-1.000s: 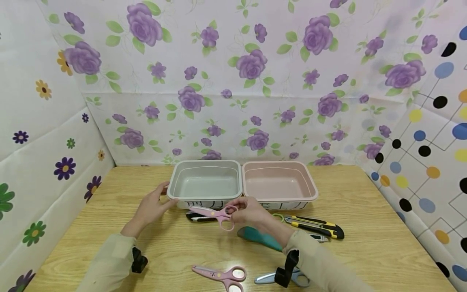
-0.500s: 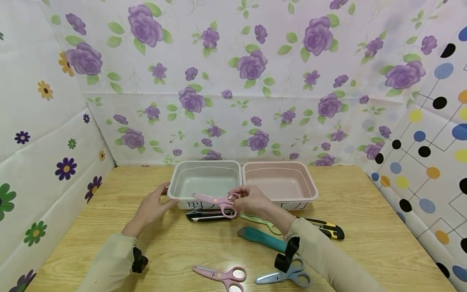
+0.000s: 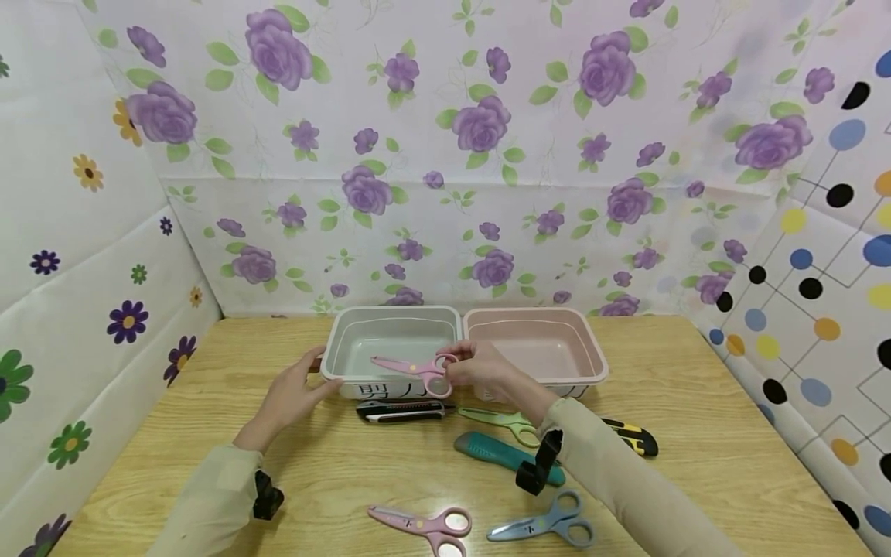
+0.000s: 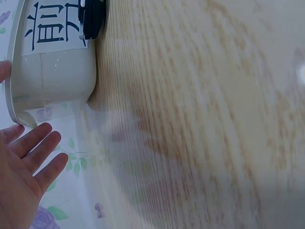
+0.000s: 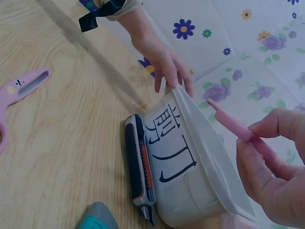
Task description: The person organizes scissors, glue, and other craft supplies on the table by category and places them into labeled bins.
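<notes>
My right hand (image 3: 483,367) pinches a pair of pink scissors (image 3: 415,369) by the handle loops. The blades point left, and the scissors overlap the front rim of the grey bin (image 3: 334,333) in the head view. Seen from the right wrist, the held scissors (image 5: 231,124) appear edge-on beside the bin's rim. My left hand (image 3: 292,394) rests against the grey bin's left front corner, thumb toward the front rim. In the left wrist view the fingers (image 4: 50,169) are extended and spread. A paper label with black characters (image 5: 171,143) covers the bin's front wall.
A pink bin (image 3: 595,348) adjoins on the right. Before the bins lie a black utility knife (image 3: 390,411), green scissors (image 3: 490,418), a teal cutter (image 3: 497,455) and a yellow-black utility knife (image 3: 632,437), partly behind my arm. Another pink scissors (image 3: 418,524) and blue scissors (image 3: 522,528) lie nearer.
My right hand has raised the pink scissors away from the table, up and forward to the grey bin's front rim. The left hand has stayed at the bin's corner.
</notes>
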`<state>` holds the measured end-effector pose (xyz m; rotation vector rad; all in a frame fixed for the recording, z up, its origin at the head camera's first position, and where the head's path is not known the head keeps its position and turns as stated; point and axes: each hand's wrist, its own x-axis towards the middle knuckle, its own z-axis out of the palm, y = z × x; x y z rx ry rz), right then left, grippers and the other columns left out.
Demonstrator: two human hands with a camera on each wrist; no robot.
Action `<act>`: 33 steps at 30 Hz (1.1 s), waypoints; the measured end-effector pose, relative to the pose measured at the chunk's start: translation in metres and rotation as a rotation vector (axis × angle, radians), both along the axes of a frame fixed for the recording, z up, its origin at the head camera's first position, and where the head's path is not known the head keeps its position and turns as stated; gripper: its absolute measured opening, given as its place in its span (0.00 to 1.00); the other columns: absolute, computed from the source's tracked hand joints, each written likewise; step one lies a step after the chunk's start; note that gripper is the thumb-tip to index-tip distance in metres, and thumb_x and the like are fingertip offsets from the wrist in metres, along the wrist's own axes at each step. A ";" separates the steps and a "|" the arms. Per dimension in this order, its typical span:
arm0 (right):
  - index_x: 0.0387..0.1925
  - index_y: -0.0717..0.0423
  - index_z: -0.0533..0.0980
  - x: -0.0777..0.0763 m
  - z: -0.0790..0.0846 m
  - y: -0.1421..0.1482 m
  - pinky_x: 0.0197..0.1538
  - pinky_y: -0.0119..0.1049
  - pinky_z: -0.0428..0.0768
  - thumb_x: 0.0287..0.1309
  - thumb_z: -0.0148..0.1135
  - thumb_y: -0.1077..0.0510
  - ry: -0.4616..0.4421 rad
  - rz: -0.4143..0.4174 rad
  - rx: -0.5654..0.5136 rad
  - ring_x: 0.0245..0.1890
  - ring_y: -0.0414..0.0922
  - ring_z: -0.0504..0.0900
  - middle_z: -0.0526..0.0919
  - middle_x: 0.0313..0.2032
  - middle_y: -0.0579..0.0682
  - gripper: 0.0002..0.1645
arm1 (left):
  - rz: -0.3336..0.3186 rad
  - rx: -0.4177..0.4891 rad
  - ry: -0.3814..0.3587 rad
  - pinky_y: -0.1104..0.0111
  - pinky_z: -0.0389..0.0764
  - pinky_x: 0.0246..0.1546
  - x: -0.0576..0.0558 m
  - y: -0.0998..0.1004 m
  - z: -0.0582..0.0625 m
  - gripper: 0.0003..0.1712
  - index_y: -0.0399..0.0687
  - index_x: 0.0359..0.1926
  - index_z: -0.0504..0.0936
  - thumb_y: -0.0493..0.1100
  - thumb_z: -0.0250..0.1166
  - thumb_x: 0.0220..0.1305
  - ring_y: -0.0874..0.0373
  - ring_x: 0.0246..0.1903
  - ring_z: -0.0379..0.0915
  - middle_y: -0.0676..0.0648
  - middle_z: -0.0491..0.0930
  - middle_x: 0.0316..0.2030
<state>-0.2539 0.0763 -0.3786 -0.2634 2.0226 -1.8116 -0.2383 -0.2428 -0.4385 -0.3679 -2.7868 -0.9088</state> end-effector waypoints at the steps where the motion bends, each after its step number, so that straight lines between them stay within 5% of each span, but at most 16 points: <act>1: 0.47 0.68 0.73 -0.002 0.000 -0.001 0.33 0.28 0.76 0.45 0.53 0.73 -0.004 -0.003 0.003 0.29 0.39 0.74 0.75 0.30 0.49 0.22 | 0.000 0.001 0.001 0.46 0.72 0.44 0.000 0.000 0.000 0.41 0.37 0.64 0.59 0.58 0.59 0.59 0.40 0.48 0.71 0.35 0.75 0.49; 11: 0.47 0.73 0.73 -0.017 0.000 -0.005 0.32 0.29 0.78 0.46 0.53 0.74 0.003 -0.039 0.013 0.27 0.39 0.75 0.73 0.28 0.50 0.22 | -0.001 0.016 0.001 0.46 0.72 0.44 -0.003 0.000 -0.003 0.41 0.40 0.65 0.59 0.58 0.59 0.58 0.41 0.49 0.71 0.37 0.76 0.49; 25: 0.50 0.71 0.71 -0.035 -0.003 -0.014 0.43 0.33 0.78 0.48 0.55 0.72 -0.051 -0.046 0.022 0.34 0.42 0.77 0.76 0.45 0.59 0.23 | 0.008 0.018 -0.011 0.46 0.72 0.44 -0.001 -0.001 -0.002 0.41 0.39 0.65 0.59 0.58 0.59 0.59 0.41 0.49 0.71 0.36 0.75 0.49; 33: 0.49 0.69 0.73 -0.045 -0.002 -0.022 0.44 0.34 0.78 0.48 0.56 0.72 -0.044 -0.051 0.062 0.35 0.42 0.78 0.77 0.43 0.59 0.22 | 0.008 0.012 0.003 0.47 0.72 0.44 -0.001 0.000 -0.003 0.41 0.39 0.65 0.59 0.58 0.59 0.59 0.41 0.48 0.72 0.36 0.75 0.49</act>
